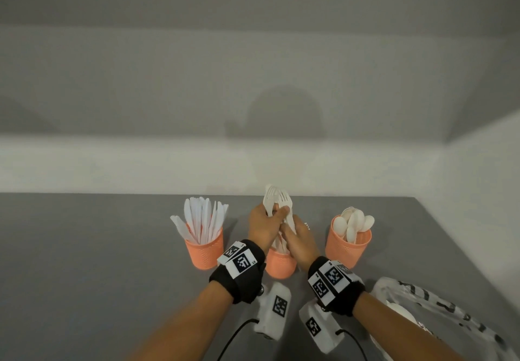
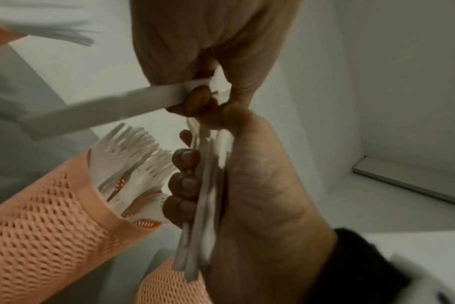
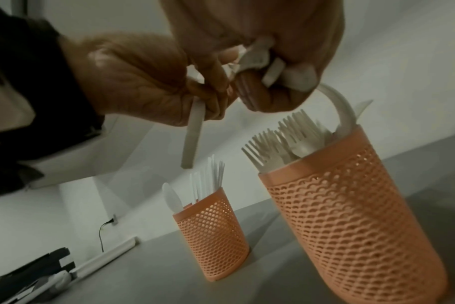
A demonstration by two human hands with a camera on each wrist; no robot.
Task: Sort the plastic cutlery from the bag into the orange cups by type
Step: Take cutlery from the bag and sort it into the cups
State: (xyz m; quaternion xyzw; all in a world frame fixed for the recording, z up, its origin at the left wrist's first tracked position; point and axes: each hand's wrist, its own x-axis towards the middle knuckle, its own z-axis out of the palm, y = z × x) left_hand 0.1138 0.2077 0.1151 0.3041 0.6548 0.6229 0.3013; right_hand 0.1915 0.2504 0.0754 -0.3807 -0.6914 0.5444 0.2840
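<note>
Three orange mesh cups stand in a row on the grey table: the left cup (image 1: 204, 249) holds knives, the middle cup (image 1: 280, 266) holds forks (image 3: 286, 135), the right cup (image 1: 347, 245) holds spoons. Both hands meet just above the middle cup around a bundle of white forks (image 1: 277, 200), tines up. My right hand (image 1: 294, 234) grips several handles (image 2: 203, 205) in its fist. My left hand (image 1: 274, 215) pinches one white handle (image 2: 104, 111) at the top of the bundle. The clear printed bag (image 1: 422, 304) lies at the lower right.
The table (image 1: 98, 262) ends at a white wall behind the cups and on the right. Wrist-camera units with cables hang under both forearms (image 1: 274, 310). A black and white device (image 3: 39, 273) lies on the table's left part in the right wrist view.
</note>
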